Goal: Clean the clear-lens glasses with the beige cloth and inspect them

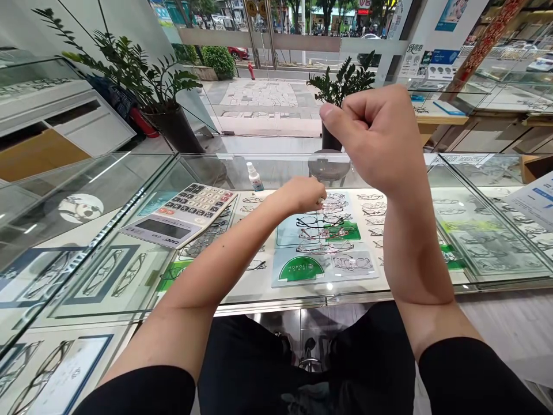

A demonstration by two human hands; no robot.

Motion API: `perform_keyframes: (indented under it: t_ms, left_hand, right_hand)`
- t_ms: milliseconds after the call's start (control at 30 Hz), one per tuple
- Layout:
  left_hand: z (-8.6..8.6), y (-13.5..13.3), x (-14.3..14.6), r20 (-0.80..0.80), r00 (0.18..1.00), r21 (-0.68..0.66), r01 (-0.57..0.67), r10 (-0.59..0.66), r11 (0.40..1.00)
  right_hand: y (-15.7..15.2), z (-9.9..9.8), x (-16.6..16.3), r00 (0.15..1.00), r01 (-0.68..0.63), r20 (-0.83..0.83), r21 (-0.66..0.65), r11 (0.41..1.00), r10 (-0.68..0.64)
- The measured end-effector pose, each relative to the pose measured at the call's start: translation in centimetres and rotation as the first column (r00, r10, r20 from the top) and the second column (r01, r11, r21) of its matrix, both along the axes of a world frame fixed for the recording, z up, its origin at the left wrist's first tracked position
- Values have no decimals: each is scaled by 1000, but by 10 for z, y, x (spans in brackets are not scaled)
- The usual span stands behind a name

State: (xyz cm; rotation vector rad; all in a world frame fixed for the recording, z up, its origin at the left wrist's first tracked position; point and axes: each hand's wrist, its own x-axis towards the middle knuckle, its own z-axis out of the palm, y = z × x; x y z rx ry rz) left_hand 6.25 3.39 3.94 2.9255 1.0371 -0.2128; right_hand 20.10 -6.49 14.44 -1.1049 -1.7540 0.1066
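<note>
My left hand (303, 194) is closed over the middle of the glass display counter (242, 291). A small pale spot shows at its fingers, too small to name. Raised higher and nearer to me, my right hand (375, 135) makes a fist with the thumb sticking out to the left. No object shows in it, though the palm side is partly hidden. Beneath the hands, several eyeglasses (324, 248) lie in rows inside the counter, some on a pale blue board with a green label (301, 268).
A large calculator (179, 214) rests on the glass at the left, and a small white spray bottle (254, 177) stands behind my left forearm. Across the counter are a stool (329, 164) and potted plants (173, 124). A printed sheet (536, 199) is at the right edge.
</note>
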Motion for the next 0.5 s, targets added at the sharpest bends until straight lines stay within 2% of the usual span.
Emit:
perform_keyframes:
  t_ms: [167,500]
  left_hand:
    - [-10,3,5,-52,998,23,39,-38,999]
    - [-14,7,5,-60,998,9,17,-16,1000]
  right_hand:
    - [-2,0,-3,999,7,51,-13,1000,-6]
    - [-1,1,-5,996,36,79,-34,999,-33]
